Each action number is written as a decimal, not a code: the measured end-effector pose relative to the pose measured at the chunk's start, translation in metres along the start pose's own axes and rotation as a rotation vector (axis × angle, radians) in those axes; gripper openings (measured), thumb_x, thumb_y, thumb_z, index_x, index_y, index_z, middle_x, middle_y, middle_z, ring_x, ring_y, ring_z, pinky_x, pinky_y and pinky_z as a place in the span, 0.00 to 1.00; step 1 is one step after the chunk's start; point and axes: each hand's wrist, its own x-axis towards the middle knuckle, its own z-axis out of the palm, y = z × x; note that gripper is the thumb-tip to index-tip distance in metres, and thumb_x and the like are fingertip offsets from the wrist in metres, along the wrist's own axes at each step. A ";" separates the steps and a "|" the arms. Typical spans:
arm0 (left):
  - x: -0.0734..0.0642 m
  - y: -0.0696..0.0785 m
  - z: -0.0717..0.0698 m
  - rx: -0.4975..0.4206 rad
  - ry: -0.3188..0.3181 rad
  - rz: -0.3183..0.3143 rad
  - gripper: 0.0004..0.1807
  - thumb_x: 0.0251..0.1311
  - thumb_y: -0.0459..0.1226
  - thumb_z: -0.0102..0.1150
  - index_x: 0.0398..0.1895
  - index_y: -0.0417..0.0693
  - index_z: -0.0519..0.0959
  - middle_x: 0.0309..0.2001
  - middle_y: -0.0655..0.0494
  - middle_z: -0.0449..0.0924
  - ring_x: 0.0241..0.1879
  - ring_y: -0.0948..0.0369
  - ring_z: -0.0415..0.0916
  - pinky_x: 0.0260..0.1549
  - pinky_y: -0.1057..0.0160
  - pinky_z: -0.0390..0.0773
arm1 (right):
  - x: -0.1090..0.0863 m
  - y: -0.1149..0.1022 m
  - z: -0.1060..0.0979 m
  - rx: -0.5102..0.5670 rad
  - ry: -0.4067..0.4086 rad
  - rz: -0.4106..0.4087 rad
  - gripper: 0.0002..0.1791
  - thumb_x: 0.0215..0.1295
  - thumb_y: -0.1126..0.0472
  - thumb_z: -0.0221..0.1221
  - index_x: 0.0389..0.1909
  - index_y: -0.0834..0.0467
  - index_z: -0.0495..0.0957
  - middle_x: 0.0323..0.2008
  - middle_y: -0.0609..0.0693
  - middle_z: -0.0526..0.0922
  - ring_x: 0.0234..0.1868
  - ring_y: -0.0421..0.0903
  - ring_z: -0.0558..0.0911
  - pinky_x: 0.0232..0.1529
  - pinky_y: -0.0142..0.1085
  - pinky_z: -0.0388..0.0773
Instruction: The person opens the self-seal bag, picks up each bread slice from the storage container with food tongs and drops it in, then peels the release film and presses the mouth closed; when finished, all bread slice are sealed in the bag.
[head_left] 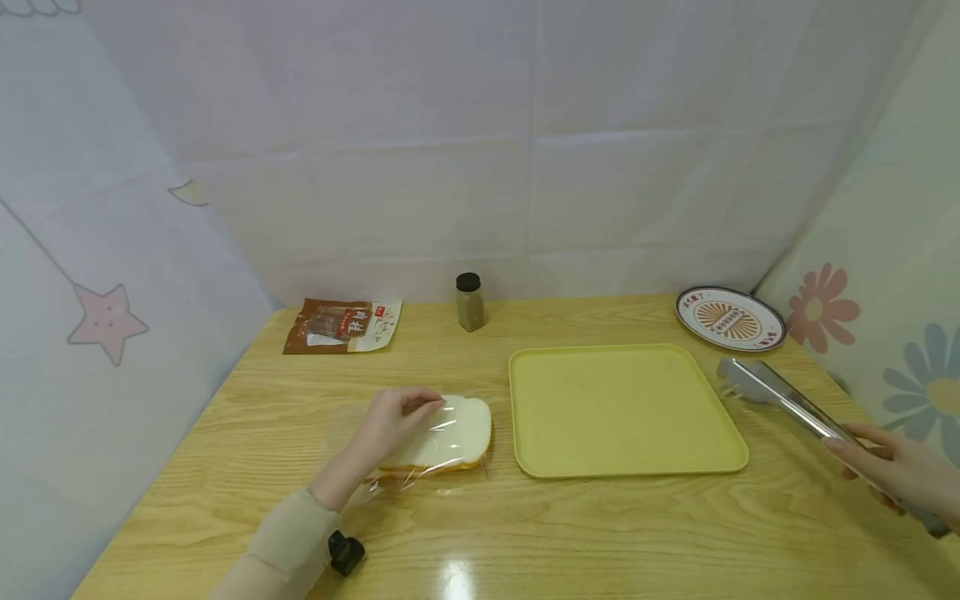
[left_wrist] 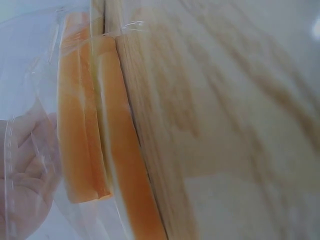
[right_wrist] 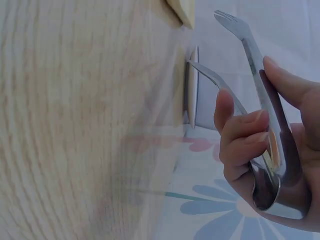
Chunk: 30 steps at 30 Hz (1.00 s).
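With the left grip point(head_left: 393, 415), brings thumb and fingers together, clamped on a clear plastic bag point(head_left: 345, 421) beside the pale top of the bread point(head_left: 471, 427). With the right grip point(head_left: 912, 473), clasps metal tongs point(head_left: 802, 411), laying the thumb along one arm and curling the fingers round the other; holds the tong tips clearly spread apart, near the right edge of a yellow tray point(head_left: 630, 408).

Shows the bread inside the bag, lying on the worktop point(head_left: 600, 533) just left of the tray. Stacks it as two slices, smooth and whitish on top, with orange-brown crust along the sides and glints across the wrinkled film. Further back, sets out a brown pouch point(head_left: 341, 327), a black-lidded jar point(head_left: 470, 308) and a patterned plate point(head_left: 727, 320).
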 end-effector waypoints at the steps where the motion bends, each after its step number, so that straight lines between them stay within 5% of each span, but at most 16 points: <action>1: 0.000 -0.001 0.000 -0.004 -0.002 0.003 0.05 0.58 0.32 0.61 0.36 0.42 0.85 0.37 0.49 0.86 0.39 0.56 0.84 0.41 0.64 0.83 | 0.002 0.003 0.000 -0.011 0.002 0.011 0.40 0.75 0.44 0.37 0.64 0.80 0.46 0.33 0.56 0.83 0.14 0.41 0.71 0.16 0.35 0.74; 9: 0.000 0.000 0.001 -0.005 -0.009 -0.012 0.05 0.58 0.33 0.62 0.36 0.43 0.84 0.37 0.49 0.86 0.39 0.56 0.84 0.40 0.64 0.83 | 0.013 0.012 -0.007 0.025 -0.048 0.107 0.46 0.72 0.38 0.37 0.65 0.79 0.45 0.36 0.54 0.82 0.19 0.43 0.73 0.20 0.34 0.74; 19: 0.001 0.000 0.000 0.018 -0.003 0.019 0.04 0.58 0.33 0.61 0.34 0.44 0.85 0.36 0.50 0.86 0.37 0.57 0.83 0.39 0.65 0.83 | 0.025 0.014 -0.005 -0.028 0.028 0.048 0.45 0.72 0.41 0.43 0.63 0.81 0.45 0.31 0.59 0.82 0.23 0.44 0.78 0.21 0.38 0.78; 22: 0.001 -0.001 0.000 0.021 -0.003 0.020 0.05 0.58 0.33 0.61 0.35 0.44 0.85 0.36 0.50 0.86 0.38 0.56 0.83 0.39 0.64 0.83 | 0.027 0.011 -0.006 -0.085 0.051 0.034 0.46 0.71 0.41 0.45 0.61 0.83 0.47 0.36 0.74 0.78 0.31 0.60 0.81 0.28 0.49 0.80; 26: 0.001 0.000 0.000 0.017 -0.010 0.002 0.05 0.58 0.33 0.61 0.35 0.44 0.84 0.36 0.50 0.86 0.38 0.57 0.83 0.40 0.64 0.83 | 0.029 0.011 -0.005 -0.151 0.084 0.010 0.45 0.70 0.41 0.47 0.60 0.83 0.51 0.52 0.89 0.59 0.45 0.84 0.67 0.35 0.66 0.73; 30: 0.001 0.000 0.000 0.017 -0.017 -0.003 0.05 0.59 0.33 0.61 0.35 0.44 0.84 0.36 0.50 0.86 0.38 0.56 0.83 0.40 0.65 0.83 | 0.033 0.010 -0.003 -0.197 0.100 -0.009 0.45 0.68 0.41 0.50 0.57 0.84 0.55 0.53 0.89 0.57 0.48 0.86 0.63 0.36 0.68 0.72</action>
